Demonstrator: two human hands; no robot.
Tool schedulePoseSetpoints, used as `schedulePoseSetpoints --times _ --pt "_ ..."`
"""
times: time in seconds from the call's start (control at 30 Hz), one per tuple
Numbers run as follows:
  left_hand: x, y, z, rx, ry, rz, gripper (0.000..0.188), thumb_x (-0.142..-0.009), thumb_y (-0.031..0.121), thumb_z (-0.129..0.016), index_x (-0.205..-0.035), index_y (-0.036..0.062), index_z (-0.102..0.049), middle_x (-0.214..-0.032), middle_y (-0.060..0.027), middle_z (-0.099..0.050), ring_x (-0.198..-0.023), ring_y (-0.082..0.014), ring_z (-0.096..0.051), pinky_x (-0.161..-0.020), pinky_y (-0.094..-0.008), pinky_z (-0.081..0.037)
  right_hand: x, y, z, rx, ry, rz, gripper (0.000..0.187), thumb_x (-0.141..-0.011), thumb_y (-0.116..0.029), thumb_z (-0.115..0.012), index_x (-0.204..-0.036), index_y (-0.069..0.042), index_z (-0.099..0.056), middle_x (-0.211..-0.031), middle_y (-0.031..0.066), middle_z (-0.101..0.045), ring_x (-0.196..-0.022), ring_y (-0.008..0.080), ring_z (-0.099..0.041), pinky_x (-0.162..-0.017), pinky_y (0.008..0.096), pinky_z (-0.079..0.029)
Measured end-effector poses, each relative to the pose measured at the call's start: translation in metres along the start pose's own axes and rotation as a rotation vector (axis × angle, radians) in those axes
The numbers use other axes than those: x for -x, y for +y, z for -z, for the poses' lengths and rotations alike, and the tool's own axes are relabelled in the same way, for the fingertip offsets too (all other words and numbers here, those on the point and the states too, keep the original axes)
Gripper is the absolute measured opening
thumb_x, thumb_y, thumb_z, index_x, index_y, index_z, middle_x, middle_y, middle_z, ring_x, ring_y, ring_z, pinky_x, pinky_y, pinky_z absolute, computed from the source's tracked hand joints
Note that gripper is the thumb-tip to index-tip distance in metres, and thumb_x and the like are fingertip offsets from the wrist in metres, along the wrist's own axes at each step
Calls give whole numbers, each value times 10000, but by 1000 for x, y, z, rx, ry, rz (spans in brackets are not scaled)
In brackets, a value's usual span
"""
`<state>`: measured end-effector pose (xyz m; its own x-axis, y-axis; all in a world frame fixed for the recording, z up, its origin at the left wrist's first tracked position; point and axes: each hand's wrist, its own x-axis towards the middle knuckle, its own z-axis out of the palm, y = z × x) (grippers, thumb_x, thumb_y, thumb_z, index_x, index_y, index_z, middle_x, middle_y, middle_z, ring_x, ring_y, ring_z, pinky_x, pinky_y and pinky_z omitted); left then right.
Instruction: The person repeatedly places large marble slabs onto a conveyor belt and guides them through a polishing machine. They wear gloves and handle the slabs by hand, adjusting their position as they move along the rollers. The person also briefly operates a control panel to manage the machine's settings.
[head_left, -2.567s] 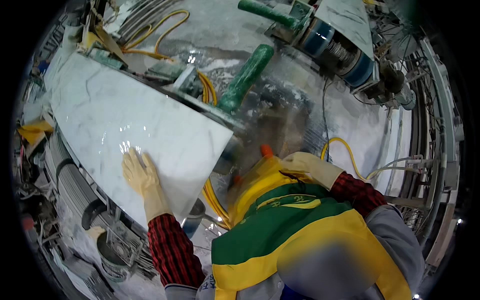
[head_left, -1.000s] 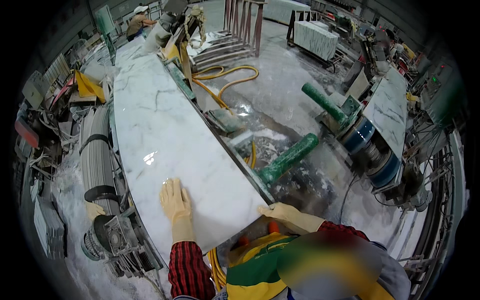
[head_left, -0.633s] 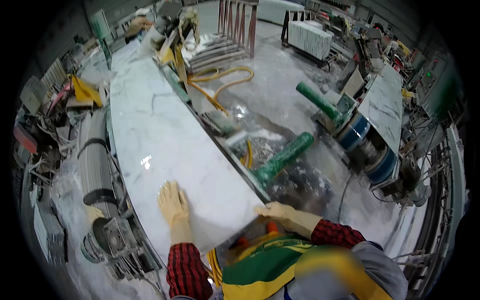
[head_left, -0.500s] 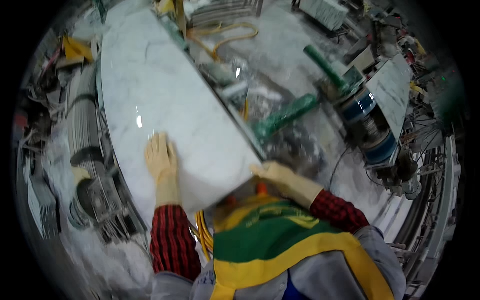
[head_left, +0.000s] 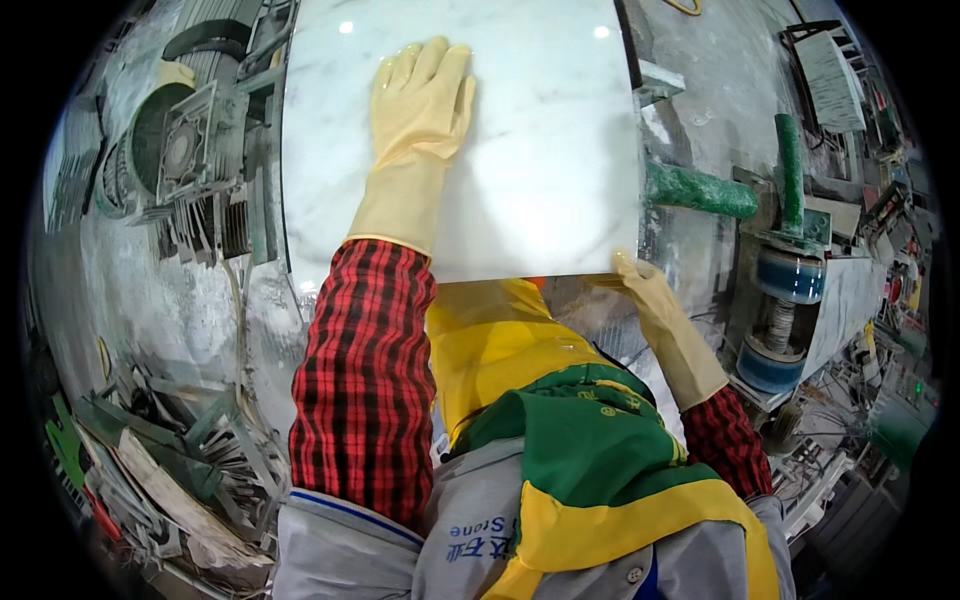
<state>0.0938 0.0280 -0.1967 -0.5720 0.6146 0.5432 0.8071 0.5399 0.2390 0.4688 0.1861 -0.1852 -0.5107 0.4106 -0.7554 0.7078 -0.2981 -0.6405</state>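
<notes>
A white, faintly veined marble slab (head_left: 540, 130) with a wet shine lies in front of me, its near edge close to my apron (head_left: 590, 440). My left hand (head_left: 422, 105), in a cream rubber glove, rests flat on the top face with its fingers stretched out. At the near right corner my right hand (head_left: 645, 290), gloved the same way, grips the slab's edge. Its thumb shows at the corner, while the fingers curl below the edge and are partly hidden.
Green-wrapped bars (head_left: 700, 190) stick out right of the slab. Beyond them stands a machine part with blue rollers (head_left: 780, 280). On the left are a dusty motor-like unit (head_left: 185, 145) and stacked thin panels (head_left: 75, 155); scrap pieces (head_left: 180, 490) lie lower left.
My view has turned, so the slab now appears straight ahead and larger instead of slanted. The left hand stays flat on the slab and the right hand stays at its near right corner.
</notes>
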Motion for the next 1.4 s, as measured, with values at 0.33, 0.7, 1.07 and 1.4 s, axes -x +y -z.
schedulePoseSetpoints --times 0.33,0.7,1.07,1.4 --pt "3 -1 1 -47 -19 -20 271 -1006 257 -711 -1254 161 -656 -1313 -25 -664 -1258 -254 -600 -1090 -445 -463 -2 12 -3 -1 30 37 833 -982 -682 -731 -1342 69 -713 -1212 183 -796 -1167 281 -747 -1112 424 -511" --pt "12 3 7 -42 -65 2 341 -1048 276 -662 -1373 175 -646 -1468 -75 -656 -1383 -326 -580 -1201 -493 -423 -8 40 5 -83 -32 63 789 -982 -597 -772 -1407 61 -678 -1292 141 -758 -1228 245 -693 -1118 416 -493" --pt "12 13 20 -3 -107 18 412 -1041 272 -672 -1438 165 -650 -1519 -130 -638 -1414 -381 -570 -1232 -537 -400 -7 42 -5 -29 58 -26 681 -1048 -557 -707 -1432 5 -693 -1265 48 -723 -1170 142 -605 -1039 325 -467" --pt "15 24 21 -13 -72 -23 437 -978 231 -711 -1394 113 -649 -1451 -149 -643 -1351 -395 -578 -1194 -563 -407 3 50 -9 -44 66 20 623 -1061 -579 -663 -1250 9 -740 -1093 41 -738 -980 146 -617 -879 326 -495"
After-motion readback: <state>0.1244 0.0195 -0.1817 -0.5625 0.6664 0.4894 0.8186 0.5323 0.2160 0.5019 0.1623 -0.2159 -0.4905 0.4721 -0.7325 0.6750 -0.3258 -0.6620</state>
